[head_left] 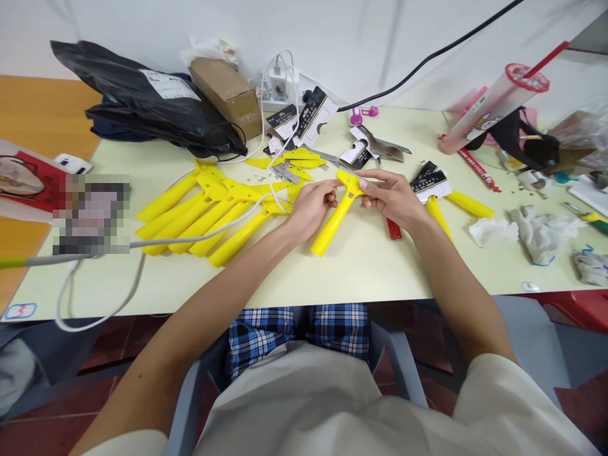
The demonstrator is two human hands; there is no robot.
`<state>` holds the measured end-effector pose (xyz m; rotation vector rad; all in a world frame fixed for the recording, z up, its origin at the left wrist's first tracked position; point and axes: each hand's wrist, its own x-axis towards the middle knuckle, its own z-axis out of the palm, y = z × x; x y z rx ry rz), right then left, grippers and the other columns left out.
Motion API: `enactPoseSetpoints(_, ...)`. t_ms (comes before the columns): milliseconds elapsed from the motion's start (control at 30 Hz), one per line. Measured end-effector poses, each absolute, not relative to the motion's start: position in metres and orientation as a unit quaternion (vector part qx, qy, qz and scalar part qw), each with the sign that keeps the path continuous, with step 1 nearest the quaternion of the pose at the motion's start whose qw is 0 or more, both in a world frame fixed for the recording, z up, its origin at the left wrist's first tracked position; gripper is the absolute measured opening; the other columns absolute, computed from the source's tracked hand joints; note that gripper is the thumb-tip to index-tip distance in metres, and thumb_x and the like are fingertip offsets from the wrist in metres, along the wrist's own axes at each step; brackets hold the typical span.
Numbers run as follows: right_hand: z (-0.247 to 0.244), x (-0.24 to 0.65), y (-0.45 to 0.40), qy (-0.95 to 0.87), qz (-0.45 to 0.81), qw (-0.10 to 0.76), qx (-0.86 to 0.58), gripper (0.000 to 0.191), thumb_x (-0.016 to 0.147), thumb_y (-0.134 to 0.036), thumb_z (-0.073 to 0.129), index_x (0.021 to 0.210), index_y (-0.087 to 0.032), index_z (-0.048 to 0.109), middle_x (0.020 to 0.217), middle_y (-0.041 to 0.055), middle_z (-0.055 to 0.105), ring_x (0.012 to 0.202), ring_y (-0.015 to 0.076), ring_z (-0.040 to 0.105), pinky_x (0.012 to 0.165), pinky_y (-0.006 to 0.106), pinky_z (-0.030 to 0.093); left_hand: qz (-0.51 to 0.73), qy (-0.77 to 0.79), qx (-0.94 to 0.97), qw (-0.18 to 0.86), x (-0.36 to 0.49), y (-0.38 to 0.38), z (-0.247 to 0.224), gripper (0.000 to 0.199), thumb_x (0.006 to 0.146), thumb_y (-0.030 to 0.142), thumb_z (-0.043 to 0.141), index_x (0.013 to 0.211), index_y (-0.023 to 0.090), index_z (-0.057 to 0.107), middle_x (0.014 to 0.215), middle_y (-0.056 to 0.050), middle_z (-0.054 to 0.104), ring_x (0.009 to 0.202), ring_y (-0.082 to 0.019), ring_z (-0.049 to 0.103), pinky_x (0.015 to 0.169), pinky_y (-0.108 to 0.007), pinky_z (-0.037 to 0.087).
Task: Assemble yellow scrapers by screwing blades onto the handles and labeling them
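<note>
A yellow handle [335,218] with a flared head and a thin metal strip across its top is held over the table. My right hand [390,197] is closed on the right side of its head, thumb in front. My left hand [311,206] is at the left side of the head, fingers curled, with a fingertip touching it; whether it holds something small I cannot make out. Several yellow handles [213,212] lie in a row to the left. Behind my hands are yellow plates [304,158], metal pieces [285,172] and small screws. A red-handled tool [393,229] lies beneath my right hand.
Black-and-white cards [316,117] lie at the back beside a charger [278,83]. White cables cross the left side. A black bag [137,95] and cardboard box [227,95] stand back left. On the right are a tall cup [494,107], more handles [470,204] and crumpled gloves [541,234].
</note>
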<state>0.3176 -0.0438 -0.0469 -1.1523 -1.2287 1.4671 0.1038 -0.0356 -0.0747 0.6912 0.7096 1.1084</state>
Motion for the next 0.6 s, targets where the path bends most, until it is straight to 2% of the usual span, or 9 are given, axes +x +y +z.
enactPoseSetpoints(167,-0.041,0.317,-0.045,-0.475,0.612,0.431,-0.462,0.055,0.072,-0.046,0.108,0.117,-0.024,0.086,0.085,-0.0004,0.078,0.060,0.0085,0.062,0.071,0.029,0.069,0.491,0.334,0.390,0.704,0.099,-0.033,-0.081,0.006,0.088,0.017,0.080,0.091,0.020,0.085,0.096,-0.005,0.079,0.090,-0.016,0.069,0.086,-0.030,0.054)
enactPoseSetpoints(233,-0.038,0.318,-0.045,-0.467,0.620,0.426,-0.465,0.053,0.072,-0.044,0.108,0.116,-0.024,0.086,0.085,-0.0004,0.077,0.059,0.0083,0.061,0.069,0.029,0.068,0.488,0.336,0.391,0.705,0.097,-0.033,-0.081,0.013,0.085,0.020,0.086,0.097,0.020,0.086,0.104,-0.006,0.084,0.098,-0.019,0.074,0.094,-0.033,0.055)
enactPoseSetpoints(333,-0.036,0.318,-0.045,-0.454,0.637,0.419,-0.462,0.049,0.073,-0.041,0.107,0.113,-0.023,0.086,0.081,-0.0017,0.074,0.055,0.0071,0.056,0.064,0.027,0.065,0.482,0.327,0.374,0.722,0.093,-0.034,-0.078,0.025,0.081,0.024,0.095,0.103,0.019,0.086,0.106,-0.009,0.086,0.099,-0.021,0.078,0.101,-0.038,0.057)
enactPoseSetpoints(500,-0.033,0.319,-0.045,-0.428,0.664,0.411,-0.455,0.045,0.074,-0.038,0.107,0.110,-0.023,0.085,0.078,-0.0040,0.069,0.052,0.0059,0.050,0.055,0.024,0.057,0.461,0.324,0.384,0.732,0.090,-0.037,-0.070,0.030,0.078,0.036,0.101,0.096,0.018,0.085,0.104,-0.010,0.086,0.096,-0.020,0.080,0.097,-0.036,0.058)
enactPoseSetpoints(600,-0.030,0.317,-0.045,-0.416,0.671,0.412,-0.454,0.045,0.072,-0.038,0.108,0.107,-0.022,0.085,0.075,-0.0047,0.066,0.052,0.0052,0.045,0.051,0.021,0.054,0.439,0.332,0.390,0.738,0.090,-0.038,-0.068,0.034,0.079,0.041,0.101,0.099,0.018,0.086,0.106,-0.010,0.086,0.100,-0.020,0.080,0.094,-0.034,0.058)
